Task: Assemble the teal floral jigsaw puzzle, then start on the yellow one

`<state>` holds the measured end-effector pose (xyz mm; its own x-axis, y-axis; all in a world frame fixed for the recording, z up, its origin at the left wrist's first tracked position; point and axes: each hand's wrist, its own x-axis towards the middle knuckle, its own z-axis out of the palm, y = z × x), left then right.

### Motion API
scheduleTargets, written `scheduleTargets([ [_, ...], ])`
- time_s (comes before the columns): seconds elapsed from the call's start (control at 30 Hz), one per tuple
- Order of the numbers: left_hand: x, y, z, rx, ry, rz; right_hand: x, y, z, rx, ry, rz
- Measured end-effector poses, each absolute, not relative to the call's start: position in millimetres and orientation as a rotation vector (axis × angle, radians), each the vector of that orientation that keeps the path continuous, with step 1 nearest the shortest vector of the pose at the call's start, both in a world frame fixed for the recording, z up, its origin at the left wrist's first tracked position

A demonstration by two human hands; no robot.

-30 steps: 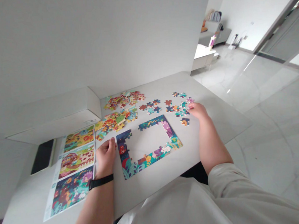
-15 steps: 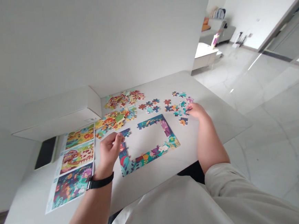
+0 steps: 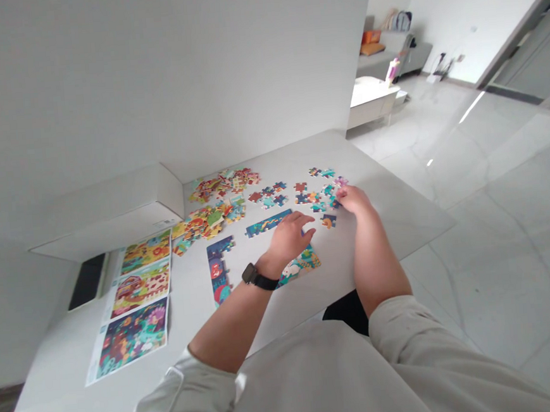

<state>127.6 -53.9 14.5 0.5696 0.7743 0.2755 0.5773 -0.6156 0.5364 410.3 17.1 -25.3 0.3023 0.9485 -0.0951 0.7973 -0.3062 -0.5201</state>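
Observation:
My left hand [image 3: 291, 238] is over the right part of a puzzle frame [image 3: 217, 271], its thumb and fingers apart with nothing between them. The hand and forearm hide much of the frame's right and lower sides. My right hand [image 3: 355, 201] is pinched at the right edge of a group of loose puzzle pieces [image 3: 313, 196], its fingertips on a dark teal puzzle piece [image 3: 335, 203]. A piece with an orange shape [image 3: 328, 221] lies just below that group. Several blue and brown pieces [image 3: 268, 197] are spread farther left.
Two heaps of pieces, a reddish one [image 3: 228, 182] and a yellow one [image 3: 204, 223], lie near a white box [image 3: 113, 206]. At left are a sheet with three printed pictures [image 3: 133, 338] and a dark-screened device [image 3: 88, 281]. The table's right edge borders a tiled floor [image 3: 487, 234].
My left hand has moved right, from the frame's left side to over its right part, and its fingers have opened. My right hand stays at the loose pieces.

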Motion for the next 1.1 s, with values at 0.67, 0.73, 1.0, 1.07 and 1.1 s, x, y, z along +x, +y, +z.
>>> scheduleTargets([
  [0.67, 195.6, -10.5, -7.2, 2.549, 1.184, 0.222, 393.1, 10.1, -5.7, -2.016, -1.465, 0.381],
  [0.73, 192.5, -8.3, -6.8, 2.445, 1.122, 0.326, 391.3, 9.7, -4.7, -1.970, -1.467, 0.395],
  [1.0, 102.2, -9.7, 4.7, 1.803, 1.083, 0.968, 374.9, 9.5, -12.2, -1.812, -1.474, 0.458],
  [1.07, 57.4, -12.7, 7.9, 1.654, 1.131, 1.079, 363.9, 8.8, -13.8, -1.757, -1.491, 0.478],
  [1.1, 34.7, -15.0, 9.1, 1.576, 1.167, 1.146, 357.3, 8.2, -13.7, -1.716, -1.510, 0.487],
])
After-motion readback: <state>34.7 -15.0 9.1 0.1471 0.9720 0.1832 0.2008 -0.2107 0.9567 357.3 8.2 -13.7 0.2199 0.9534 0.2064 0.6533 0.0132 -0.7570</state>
